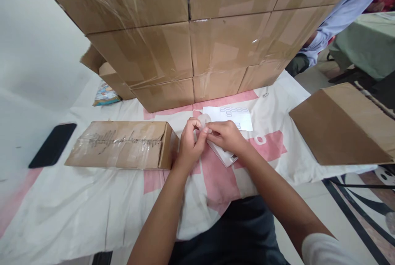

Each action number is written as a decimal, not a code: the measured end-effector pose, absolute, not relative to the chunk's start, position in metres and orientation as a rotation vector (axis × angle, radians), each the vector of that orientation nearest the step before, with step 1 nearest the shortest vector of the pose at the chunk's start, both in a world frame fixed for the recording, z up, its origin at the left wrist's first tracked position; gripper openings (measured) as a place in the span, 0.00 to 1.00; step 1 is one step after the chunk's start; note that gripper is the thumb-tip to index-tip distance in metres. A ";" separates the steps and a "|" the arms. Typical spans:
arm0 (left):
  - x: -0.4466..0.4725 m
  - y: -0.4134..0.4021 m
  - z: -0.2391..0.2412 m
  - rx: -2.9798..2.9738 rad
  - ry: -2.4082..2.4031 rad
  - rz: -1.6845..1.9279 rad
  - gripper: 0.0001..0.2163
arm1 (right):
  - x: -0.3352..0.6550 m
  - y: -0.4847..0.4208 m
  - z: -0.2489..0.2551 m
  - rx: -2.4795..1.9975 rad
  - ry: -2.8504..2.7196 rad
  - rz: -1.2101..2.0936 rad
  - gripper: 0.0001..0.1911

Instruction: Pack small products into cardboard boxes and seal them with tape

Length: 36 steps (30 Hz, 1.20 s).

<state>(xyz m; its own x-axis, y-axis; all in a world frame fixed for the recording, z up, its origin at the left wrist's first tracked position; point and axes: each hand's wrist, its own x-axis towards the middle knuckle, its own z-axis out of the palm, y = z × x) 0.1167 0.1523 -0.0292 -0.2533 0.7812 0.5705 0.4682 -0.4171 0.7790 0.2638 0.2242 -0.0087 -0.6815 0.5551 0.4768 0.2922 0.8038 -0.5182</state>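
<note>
Close together over the cloth, my left hand [191,138] and my right hand [227,134] pinch a small whitish, translucent piece [203,120]. Its exact kind cannot be made out, as the fingers cover part of it. Below the right hand lies a flat white box or pad [222,154] with a small dark mark at its near end. A white sheet of paper [245,117] printed with rows of small outlined boxes rests just beyond, partly covered by the right hand.
A wall of taped cardboard cartons [160,51] rises behind the hands. A taped box [120,145] lies at left, beside a black phone [52,145]. Another carton [333,127] sits at right. A colourful packet [106,94] is at back left. Another person's sleeve [342,10] shows behind.
</note>
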 end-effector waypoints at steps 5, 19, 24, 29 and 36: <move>0.120 0.153 -0.033 1.783 1.509 1.786 0.06 | 0.264 0.225 -0.011 -0.620 -2.304 0.549 0.09; 0.132 0.148 -0.035 1.867 1.363 2.095 0.12 | 0.266 0.221 -0.003 -0.349 -2.134 0.551 0.13; 0.133 0.147 -0.034 1.958 1.283 2.183 0.14 | 0.266 0.222 -0.002 -0.235 -2.093 0.443 0.13; 0.135 0.146 -0.031 2.028 1.264 2.233 0.18 | 0.266 0.225 -0.006 -0.158 -2.048 0.355 0.15; 0.138 0.142 -0.026 2.053 1.303 2.262 0.16 | 0.266 0.222 -0.003 -0.115 -2.021 0.415 0.16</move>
<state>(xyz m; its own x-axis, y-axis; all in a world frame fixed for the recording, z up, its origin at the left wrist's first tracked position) 0.1376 0.1423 -0.0264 -0.2255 0.3599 0.9053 0.6026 -0.6786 0.4199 0.2659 0.2218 -0.0027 -0.4707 0.2573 0.8440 -0.0965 0.9358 -0.3391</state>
